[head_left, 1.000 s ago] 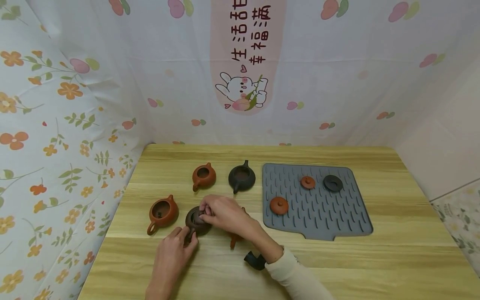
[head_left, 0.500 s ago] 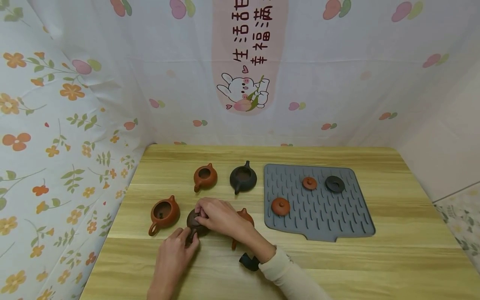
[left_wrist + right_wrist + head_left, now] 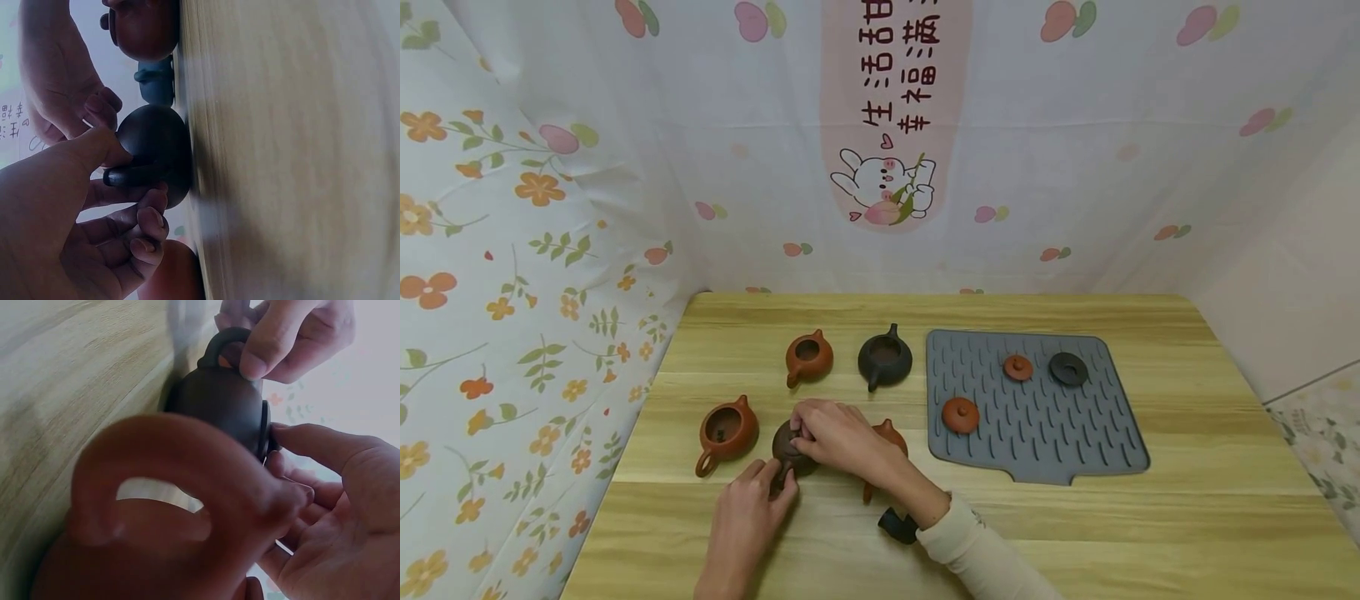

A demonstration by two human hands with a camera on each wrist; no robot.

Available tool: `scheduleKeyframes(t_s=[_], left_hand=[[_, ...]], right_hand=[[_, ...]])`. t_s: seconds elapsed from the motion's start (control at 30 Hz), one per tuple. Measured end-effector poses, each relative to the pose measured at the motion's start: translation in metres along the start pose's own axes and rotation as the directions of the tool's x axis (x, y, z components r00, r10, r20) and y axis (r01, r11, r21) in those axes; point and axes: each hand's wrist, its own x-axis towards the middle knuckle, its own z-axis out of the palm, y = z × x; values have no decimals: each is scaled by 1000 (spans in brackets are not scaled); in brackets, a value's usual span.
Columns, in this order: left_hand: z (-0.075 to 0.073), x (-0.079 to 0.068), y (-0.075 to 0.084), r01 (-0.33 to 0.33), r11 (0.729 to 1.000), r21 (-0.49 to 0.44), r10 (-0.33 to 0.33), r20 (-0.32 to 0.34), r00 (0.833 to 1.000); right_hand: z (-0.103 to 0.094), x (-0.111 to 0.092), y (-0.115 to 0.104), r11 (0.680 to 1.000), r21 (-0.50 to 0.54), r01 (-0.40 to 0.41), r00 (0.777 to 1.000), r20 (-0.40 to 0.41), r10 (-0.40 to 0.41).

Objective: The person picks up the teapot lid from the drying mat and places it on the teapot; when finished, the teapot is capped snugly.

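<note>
A dark brown teapot (image 3: 786,450) stands on the table between both hands. My left hand (image 3: 748,508) pinches its handle (image 3: 134,176) between thumb and fingers. The lid (image 3: 265,428) lies on the pot's mouth, and my right hand (image 3: 835,433) pinches its knob with thumb and fingertips. Left of this pot is an orange-brown teapot (image 3: 733,433), lidless, with dark bits inside. Another orange-brown teapot (image 3: 891,433) stands partly hidden under the right forearm; its looped handle (image 3: 169,437) fills the front of the right wrist view.
Farther back stand a small lidless orange-brown teapot (image 3: 811,354) and a lidless black teapot (image 3: 883,358). A grey ridged mat (image 3: 1022,433) on the right bears two orange lids (image 3: 961,414) and a black lid (image 3: 1067,368). A small black curved thing (image 3: 895,527) shows beside the right wrist.
The dark brown lid was tilted over the half-visible mouth and now lies flat on the pot. The right hand has shifted slightly left and down with it; the left hand keeps its hold.
</note>
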Motion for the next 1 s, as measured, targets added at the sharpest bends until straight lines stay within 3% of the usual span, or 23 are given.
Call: scheduleKeyframes(t_s=[0.2, 0.43, 0.6, 0.8, 0.93, 1.0], left_hand=[[13, -9, -15, 31, 999, 10, -31, 40, 999], [-10, 6, 11, 26, 999, 34, -28, 43, 999], [-14, 9, 16, 40, 998, 40, -43, 65, 997], [-10, 7, 12, 31, 999, 20, -32, 43, 999], [-6, 1, 4, 36, 999, -8, -35, 86, 996], [-2, -4, -8, 48, 998, -34, -43, 120, 992]], right_hand=[[0, 0, -1, 1000, -2, -14, 1000, 11, 14], [1, 0, 0, 1000, -2, -15, 1000, 15, 15], [1, -1, 1, 1000, 1, 0, 1000, 3, 0], [0, -1, 2, 1000, 1, 7, 1000, 0, -7], [1, -2, 1, 1000, -19, 5, 1000, -4, -5], [1, -2, 0, 1000, -29, 4, 1000, -4, -4]])
